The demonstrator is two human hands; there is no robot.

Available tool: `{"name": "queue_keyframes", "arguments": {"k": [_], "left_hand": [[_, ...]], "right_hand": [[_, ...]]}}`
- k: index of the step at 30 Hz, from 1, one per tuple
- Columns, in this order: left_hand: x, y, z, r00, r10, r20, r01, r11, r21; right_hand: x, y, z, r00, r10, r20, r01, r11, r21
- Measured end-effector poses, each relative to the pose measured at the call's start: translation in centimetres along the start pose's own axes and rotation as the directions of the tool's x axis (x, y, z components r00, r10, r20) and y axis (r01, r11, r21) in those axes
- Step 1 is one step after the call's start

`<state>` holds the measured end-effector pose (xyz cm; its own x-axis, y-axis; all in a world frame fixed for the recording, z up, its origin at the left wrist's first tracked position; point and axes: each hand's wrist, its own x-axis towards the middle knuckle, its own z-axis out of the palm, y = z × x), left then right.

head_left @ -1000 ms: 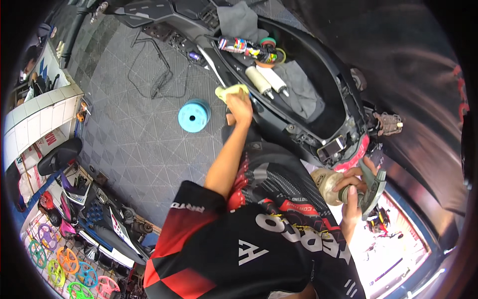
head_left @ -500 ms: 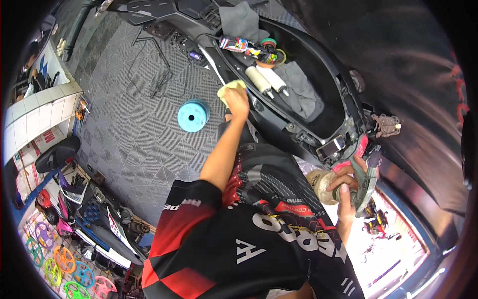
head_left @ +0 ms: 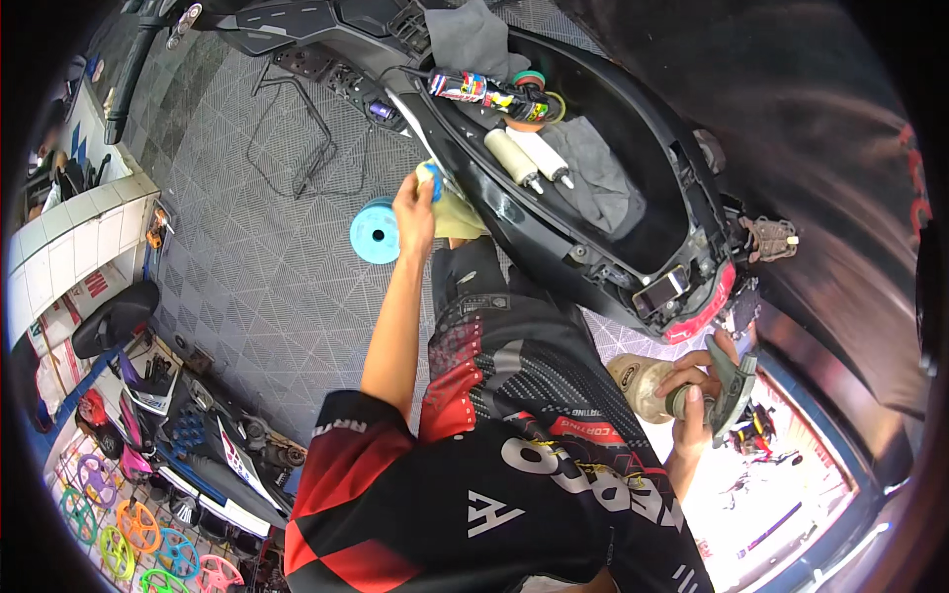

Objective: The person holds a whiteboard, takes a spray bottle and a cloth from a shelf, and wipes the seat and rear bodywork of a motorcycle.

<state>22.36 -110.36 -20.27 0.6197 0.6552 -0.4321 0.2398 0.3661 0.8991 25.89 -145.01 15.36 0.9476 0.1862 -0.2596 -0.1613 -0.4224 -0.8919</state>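
Observation:
My left hand (head_left: 413, 212) is closed beside the black scooter body (head_left: 514, 212). In its fingers is a yellow cloth (head_left: 457, 219), which hangs down along the side panel. A small cream-and-blue piece (head_left: 429, 178) shows at the fingertips; whether it is a sponge or a folded bit of cloth I cannot tell. My right hand (head_left: 689, 395) wraps round the neck of a spray bottle (head_left: 641, 385). The bottle lies tilted sideways, its body cloudy yellowish and its trigger head grey-green, just behind the scooter's red tail light (head_left: 700, 308).
The scooter's open storage bay holds two bottles (head_left: 524, 158), a polishing machine (head_left: 494, 94) and a grey cloth (head_left: 593, 188). A phone (head_left: 660, 291) rests on the tail. A light-blue round stool-like object (head_left: 374, 233) and a black tube frame (head_left: 297, 138) sit on the tiled floor.
My left hand has drawn left, away from the scooter's side panel, and the cloth now hangs from it. The spray bottle in my right hand has shifted slightly down and away from the tail.

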Motion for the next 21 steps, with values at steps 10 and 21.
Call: {"name": "queue_keyframes", "arguments": {"k": [10,21], "left_hand": [[5.8,-5.0,4.9,0.957,0.289,0.003,-0.255,0.839,0.481],[1.8,-4.3,5.8,0.933,0.343,0.11,-0.333,0.704,0.628]], "right_hand": [[-2.0,1.5,-1.8,0.997,-0.034,0.072,0.042,0.993,-0.114],[-0.9,6.3,-10.5,0.971,0.202,0.126,-0.191,0.977,-0.095]]}}
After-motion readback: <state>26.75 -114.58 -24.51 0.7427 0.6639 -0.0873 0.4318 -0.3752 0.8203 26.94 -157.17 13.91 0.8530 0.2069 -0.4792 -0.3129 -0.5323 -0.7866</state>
